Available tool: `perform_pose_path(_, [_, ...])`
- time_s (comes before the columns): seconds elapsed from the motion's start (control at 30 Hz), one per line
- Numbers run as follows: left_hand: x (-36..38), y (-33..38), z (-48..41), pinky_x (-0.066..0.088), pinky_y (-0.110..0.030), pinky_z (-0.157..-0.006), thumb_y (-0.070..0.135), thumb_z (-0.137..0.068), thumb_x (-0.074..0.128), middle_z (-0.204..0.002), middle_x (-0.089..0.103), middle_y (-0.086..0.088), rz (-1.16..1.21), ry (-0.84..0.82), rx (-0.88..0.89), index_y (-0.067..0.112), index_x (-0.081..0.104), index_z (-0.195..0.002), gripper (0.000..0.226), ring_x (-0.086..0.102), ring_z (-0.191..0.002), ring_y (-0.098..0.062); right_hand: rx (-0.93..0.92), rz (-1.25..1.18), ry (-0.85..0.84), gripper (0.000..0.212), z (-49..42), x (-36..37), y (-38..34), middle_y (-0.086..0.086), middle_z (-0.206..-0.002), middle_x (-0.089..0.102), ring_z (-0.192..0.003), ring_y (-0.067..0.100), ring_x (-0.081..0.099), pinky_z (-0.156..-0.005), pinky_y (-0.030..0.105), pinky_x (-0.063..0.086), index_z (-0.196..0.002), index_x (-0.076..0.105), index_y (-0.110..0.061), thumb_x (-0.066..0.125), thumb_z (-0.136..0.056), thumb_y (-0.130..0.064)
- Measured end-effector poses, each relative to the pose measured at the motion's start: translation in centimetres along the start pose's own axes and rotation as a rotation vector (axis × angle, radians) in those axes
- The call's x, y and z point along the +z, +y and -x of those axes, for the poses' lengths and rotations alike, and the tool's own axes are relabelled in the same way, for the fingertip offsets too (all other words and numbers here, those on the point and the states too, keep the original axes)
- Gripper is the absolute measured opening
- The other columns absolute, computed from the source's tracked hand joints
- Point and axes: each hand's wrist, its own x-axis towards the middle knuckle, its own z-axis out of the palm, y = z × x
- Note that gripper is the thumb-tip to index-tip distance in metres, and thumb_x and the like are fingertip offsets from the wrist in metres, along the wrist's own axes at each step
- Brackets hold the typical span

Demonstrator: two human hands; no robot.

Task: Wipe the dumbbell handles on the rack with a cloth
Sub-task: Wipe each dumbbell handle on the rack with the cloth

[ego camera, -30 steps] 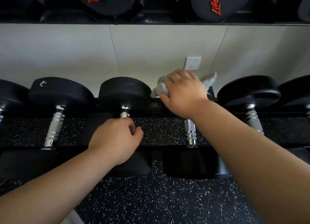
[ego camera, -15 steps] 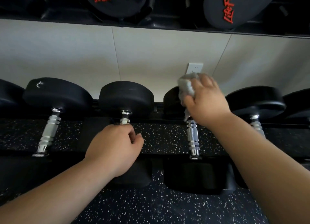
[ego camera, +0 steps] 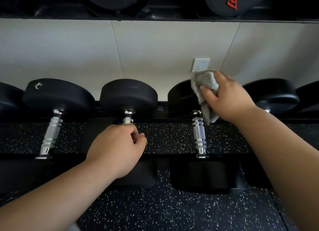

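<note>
Black dumbbells with chrome knurled handles lie in a row on the low rack (ego camera: 172, 120). My left hand (ego camera: 117, 147) is closed around the handle of the middle dumbbell (ego camera: 128, 96), hiding most of that handle. My right hand (ego camera: 227, 99) holds a bunched grey cloth (ego camera: 205, 85) against the far head of the dumbbell to its right (ego camera: 181, 96). A corner of the cloth hangs down beside the top of that dumbbell's bare chrome handle (ego camera: 199, 134).
Another dumbbell (ego camera: 57, 94) with an exposed handle (ego camera: 51, 134) lies to the left, and more dumbbells (ego camera: 272, 94) sit to the right. An upper shelf (ego camera: 155, 19) with large dumbbells runs overhead. A wall socket (ego camera: 200, 64) is behind my right hand. Speckled rubber floor (ego camera: 172, 210) lies below.
My right hand with the cloth lifted off the top of the dumbbell head and turned, so the cloth now hangs down the head's side toward the handle. My left hand kept its grip.
</note>
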Motion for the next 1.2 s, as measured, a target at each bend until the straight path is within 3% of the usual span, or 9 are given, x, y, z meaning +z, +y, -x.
perform_pose_path(0.13, [0.0,0.3,-0.1,0.054,-0.033,-0.064,0.057,-0.094,0.050,-0.079,0.063,0.009,-0.043,-0.023,0.004,0.033,0.067,-0.081,0.031,0.059,-0.071,-0.007,-0.221,0.290,-0.078,0.048,-0.8,1.6,-4.7,0.005,-0.152,0.046,-0.146,0.036,0.034,-0.119,0.051,0.031,-0.141,0.056,-0.030,0.040,-0.100,-0.049])
perform_pose_path(0.23, [-0.2,0.2,-0.2,0.050,-0.031,-0.061,0.056,-0.096,0.051,-0.073,0.064,0.008,-0.016,-0.062,-0.007,0.034,0.068,-0.084,0.030,0.060,-0.068,-0.007,-0.420,0.462,-0.201,0.048,-1.1,4.2,-7.4,0.005,-0.147,0.055,-0.150,0.036,0.031,-0.126,0.052,0.014,-0.135,0.064,-0.029,0.043,-0.097,-0.049])
perform_pose_path(0.33, [-0.6,0.0,-0.1,0.043,-0.030,-0.053,0.055,-0.098,0.051,-0.063,0.064,0.009,0.021,-0.091,-0.012,0.033,0.066,-0.079,0.033,0.060,-0.059,-0.008,-0.484,0.450,-0.149,0.047,-1.1,3.9,-6.1,-0.002,-0.128,0.066,-0.137,0.031,0.047,-0.119,0.044,0.028,-0.119,0.073,-0.030,0.051,-0.085,-0.053])
perform_pose_path(0.5, [-0.4,0.2,-0.1,0.038,-0.030,-0.051,0.051,-0.099,0.054,-0.064,0.063,0.019,0.021,-0.071,-0.006,0.030,0.065,-0.074,0.034,0.056,-0.055,-0.009,-0.315,0.219,0.023,0.063,0.6,1.4,-1.0,0.003,-0.148,0.054,-0.139,0.031,0.047,-0.115,0.050,0.040,-0.139,0.057,-0.029,0.064,-0.083,-0.056])
perform_pose_path(0.7, [-0.4,0.6,-0.1,0.042,-0.030,-0.053,0.050,-0.097,0.055,-0.067,0.065,0.024,-0.001,-0.079,-0.019,0.031,0.066,-0.076,0.030,0.059,-0.057,-0.007,-0.046,-0.025,0.046,0.071,1.8,0.4,2.7,-0.002,-0.142,0.054,-0.119,0.028,0.061,-0.085,0.035,0.050,-0.147,0.043,-0.033,0.061,-0.087,-0.066])
perform_pose_path(0.87, [-0.5,0.7,-0.4,0.044,-0.029,-0.055,0.048,-0.097,0.058,-0.069,0.066,0.023,0.023,-0.092,-0.018,0.032,0.068,-0.079,0.026,0.061,-0.067,-0.003,-0.176,0.110,0.106,0.074,0.4,1.8,-0.4,0.011,-0.153,0.046,-0.139,0.035,0.044,-0.118,0.051,0.036,-0.140,0.053,-0.014,0.052,-0.090,-0.069])
perform_pose_path(1.0, [-0.6,0.7,-0.2,0.039,-0.029,-0.052,0.047,-0.097,0.057,-0.067,0.065,0.025,0.035,-0.093,-0.021,0.033,0.070,-0.081,0.025,0.060,-0.059,-0.006,-0.124,0.035,0.006,0.069,0.0,1.3,-0.5,0.004,-0.141,0.057,-0.132,0.028,0.051,-0.113,0.042,0.040,-0.145,0.051,-0.024,0.047,-0.094,-0.071])
perform_pose_path(1.1, [-0.4,0.8,-0.1,0.042,-0.029,-0.054,0.049,-0.097,0.056,-0.068,0.066,0.025,-0.012,-0.085,-0.004,0.034,0.069,-0.080,0.026,0.061,-0.060,-0.006,0.228,-0.199,-0.061,0.049,0.9,0.0,1.9,0.014,-0.120,0.065,-0.112,0.034,0.062,-0.086,0.031,0.042,-0.126,0.059,-0.015,0.047,-0.103,-0.057])
perform_pose_path(1.2, [-0.4,0.7,-0.2,0.046,-0.031,-0.056,0.049,-0.097,0.056,-0.067,0.066,0.022,-0.014,-0.092,-0.013,0.031,0.067,-0.078,0.029,0.061,-0.061,-0.007,0.433,-0.295,-0.124,0.039,1.1,0.1,3.0,0.010,-0.099,0.060,-0.094,0.031,0.060,-0.077,0.030,0.037,-0.115,0.057,-0.012,0.039,-0.109,-0.045])
